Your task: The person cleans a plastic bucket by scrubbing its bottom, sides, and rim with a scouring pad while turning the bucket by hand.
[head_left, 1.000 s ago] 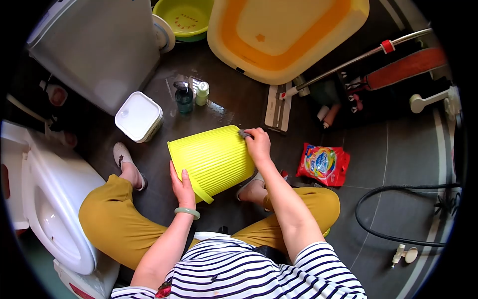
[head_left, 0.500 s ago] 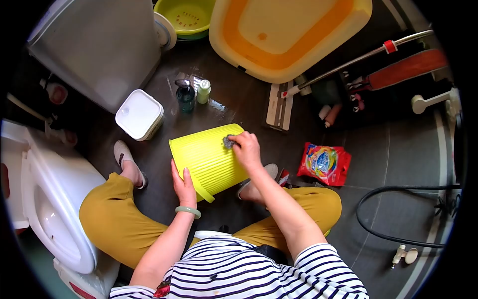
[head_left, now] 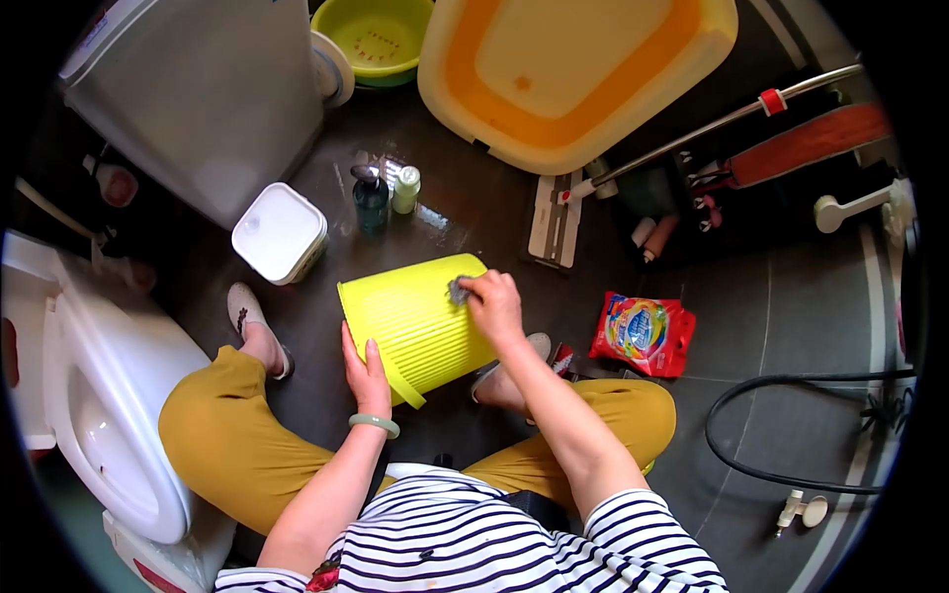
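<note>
A ribbed yellow-green bucket (head_left: pixel 420 331) lies on its side between my knees, its handle hanging toward me. My left hand (head_left: pixel 368 381) holds it near the rim at the left, thumb on the outside and the other fingers partly hidden. Pinched in the fingers of my right hand (head_left: pixel 494 306) is a small grey scrubber (head_left: pixel 459 290), which touches the upper right part of the bucket's ribbed side.
Beyond the bucket stand a white-lidded tub (head_left: pixel 280 232), a dark pump bottle (head_left: pixel 371 201) and a pale green bottle (head_left: pixel 406 190). A red packet (head_left: pixel 644 334) lies right, near a black hose (head_left: pixel 717 415). A toilet (head_left: pixel 119 445) is left; an orange-and-cream basin (head_left: pixel 573 79) leans behind.
My right hand has moved left with the scrubber, from the bucket's far right edge onto its ribbed side. My left hand keeps its hold on the bucket.
</note>
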The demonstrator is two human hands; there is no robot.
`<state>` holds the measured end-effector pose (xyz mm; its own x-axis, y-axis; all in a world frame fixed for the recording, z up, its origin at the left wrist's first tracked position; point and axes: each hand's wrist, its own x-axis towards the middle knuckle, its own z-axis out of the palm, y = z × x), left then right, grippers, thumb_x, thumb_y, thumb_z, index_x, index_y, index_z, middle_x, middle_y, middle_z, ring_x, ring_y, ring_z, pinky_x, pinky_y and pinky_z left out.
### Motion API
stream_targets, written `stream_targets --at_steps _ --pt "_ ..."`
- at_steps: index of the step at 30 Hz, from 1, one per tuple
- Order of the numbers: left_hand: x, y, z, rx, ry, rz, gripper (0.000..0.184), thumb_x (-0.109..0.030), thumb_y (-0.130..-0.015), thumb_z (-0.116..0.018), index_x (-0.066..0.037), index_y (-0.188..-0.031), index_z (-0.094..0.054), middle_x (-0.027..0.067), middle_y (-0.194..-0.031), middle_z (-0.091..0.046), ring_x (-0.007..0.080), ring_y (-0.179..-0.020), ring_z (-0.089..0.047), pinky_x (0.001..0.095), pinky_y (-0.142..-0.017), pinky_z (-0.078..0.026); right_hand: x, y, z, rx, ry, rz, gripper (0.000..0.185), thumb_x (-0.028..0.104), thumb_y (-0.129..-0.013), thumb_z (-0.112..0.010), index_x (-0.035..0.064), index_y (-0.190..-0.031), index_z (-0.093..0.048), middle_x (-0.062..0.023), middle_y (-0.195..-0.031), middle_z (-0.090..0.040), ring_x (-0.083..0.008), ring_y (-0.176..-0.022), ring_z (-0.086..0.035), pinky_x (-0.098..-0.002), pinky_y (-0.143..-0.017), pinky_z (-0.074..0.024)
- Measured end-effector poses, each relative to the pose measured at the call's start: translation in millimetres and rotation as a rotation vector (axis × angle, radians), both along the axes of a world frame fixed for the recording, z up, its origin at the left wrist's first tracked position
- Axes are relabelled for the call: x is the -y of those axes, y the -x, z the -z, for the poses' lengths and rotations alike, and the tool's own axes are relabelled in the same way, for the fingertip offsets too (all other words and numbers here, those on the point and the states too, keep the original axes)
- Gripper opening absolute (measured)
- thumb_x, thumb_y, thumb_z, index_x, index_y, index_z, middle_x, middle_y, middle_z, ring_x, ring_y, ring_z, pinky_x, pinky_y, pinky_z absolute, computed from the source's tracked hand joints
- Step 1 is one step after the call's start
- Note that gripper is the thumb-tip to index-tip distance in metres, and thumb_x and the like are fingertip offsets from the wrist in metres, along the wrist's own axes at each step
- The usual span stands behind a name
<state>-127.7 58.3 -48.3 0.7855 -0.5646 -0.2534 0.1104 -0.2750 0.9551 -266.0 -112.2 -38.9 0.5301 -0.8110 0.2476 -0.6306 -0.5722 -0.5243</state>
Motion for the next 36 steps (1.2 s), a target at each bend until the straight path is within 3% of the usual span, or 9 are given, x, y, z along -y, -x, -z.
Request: stream_targets --at_steps 4,8,12,19,22,27,29,33,36 --pt "-1.0 -0.4 -2.4 -0.002 -0.01 -0.005 0.052 -0.02 -0.093 -0.047 -0.001 -0.139 -0.029 0.0194 -0.138 -0.038 0.0292 -0.125 -0.04 0.034 -0.103 -0.031 22.5 10.7 1.2 -0.078 0.009 0.189 0.021 0.002 -0.066 -0.065 0.0115 -0.084 -0.069 -0.006 -0.079 -0.057 -0.0264 -0.083 -0.054 -0.0361 -0.075 -0.0469" --pt "-0.8 -0.1 0.1 0.007 -0.014 0.003 0.052 -0.02 -0.093 -0.047 -0.001 -0.139 -0.029 0.0193 -0.138 -0.039 0.0294 -0.125 -0.04 0.034 -0.103 -0.031 -12.4 -2.1 -8.0 0.036 -0.035 -0.064 0.022 0.0 -0.066 -0.063 0.0102 -0.085 -0.069 -0.0067 -0.078 -0.059 -0.0271 -0.08 -0.054 -0.0369 -0.073 -0.0455" --pt "-1.1 -1.1 1.1 0.011 -0.009 0.002 0.053 -0.022 -0.094 -0.047 -0.001 -0.139 -0.029 0.0194 -0.138 -0.039 0.03 -0.125 -0.04 0.0343 -0.103 -0.031 28.9 21.4 8.3 -0.05 0.012 0.207 0.021 -0.001 -0.066 -0.061 0.01 -0.081 -0.069 -0.0076 -0.077 -0.058 -0.0282 -0.079 -0.054 -0.0382 -0.072 -0.046" --pt "-4.3 1.3 3.6 0.043 -0.016 0.0 0.052 -0.021 -0.093 -0.047 -0.002 -0.139 -0.029 0.0194 -0.138 -0.038 0.0304 -0.124 -0.04 0.0349 -0.103 -0.032 -57.8 -70.4 -18.1 0.169 -0.075 -0.19 0.022 -0.002 -0.063 -0.063 0.0103 -0.081 -0.068 -0.0076 -0.074 -0.057 -0.0281 -0.075 -0.052 -0.0365 -0.07 -0.0453" --pt "-2.9 -1.5 0.5 0.026 0.004 0.012 0.052 -0.021 -0.093 -0.047 -0.002 -0.139 -0.029 0.0193 -0.138 -0.038 0.0302 -0.124 -0.04 0.035 -0.102 -0.032 -27.9 -56.5 -7.6 0.09 -0.017 -0.196 0.022 -0.001 -0.064 -0.064 0.0099 -0.083 -0.069 -0.0083 -0.078 -0.057 -0.0284 -0.077 -0.053 -0.0359 -0.072 -0.0462" --pt "-4.1 5.3 6.5 0.024 0.019 -0.005 0.052 -0.021 -0.094 -0.046 -0.002 -0.139 -0.028 0.0191 -0.138 -0.038 0.0294 -0.124 -0.041 0.0349 -0.103 -0.031 36.9 3.1 16.4 -0.011 -0.037 0.205 0.021 -0.001 -0.062 -0.063 0.0099 -0.079 -0.07 -0.0087 -0.076 -0.06 -0.0296 -0.077 -0.055 -0.0388 -0.072 -0.046" --pt "-3.6 6.7 0.4 0.045 0.004 -0.001 0.052 -0.021 -0.093 -0.046 -0.002 -0.139 -0.028 0.0189 -0.138 -0.037 0.0291 -0.125 -0.04 0.0347 -0.103 -0.031 11.0 -27.2 2.1 0.034 0.007 0.097 0.02 -0.003 -0.062 -0.062 0.0094 -0.076 -0.07 -0.0092 -0.073 -0.059 -0.0292 -0.076 -0.055 -0.0398 -0.071 -0.046" --pt "-6.2 7.5 -7.3 0.042 -0.013 0.015 0.052 -0.02 -0.093 -0.046 -0.001 -0.139 -0.028 0.0186 -0.139 -0.037 0.0286 -0.125 -0.04 0.0344 -0.103 -0.031 -57.5 -104.5 -19.4 0.107 -0.22 -0.166 0.02 0.001 -0.066 -0.063 0.0107 -0.083 -0.07 -0.0079 -0.078 -0.06 -0.0282 -0.081 -0.054 -0.0367 -0.077 -0.0459" --pt "-8.9 9.4 -3.9 0.042 -0.006 0.008 0.053 -0.019 -0.093 -0.046 -0.001 -0.139 -0.028 0.0184 -0.139 -0.036 0.0282 -0.125 -0.039 0.0342 -0.103 -0.031 -23.7 -93.8 -3.8 0.04 -0.179 -0.173 0.016 0.003 -0.067 -0.064 0.0082 -0.081 -0.07 -0.0099 -0.08 -0.062 -0.029 -0.08 -0.058 -0.0365 -0.076 -0.0473"
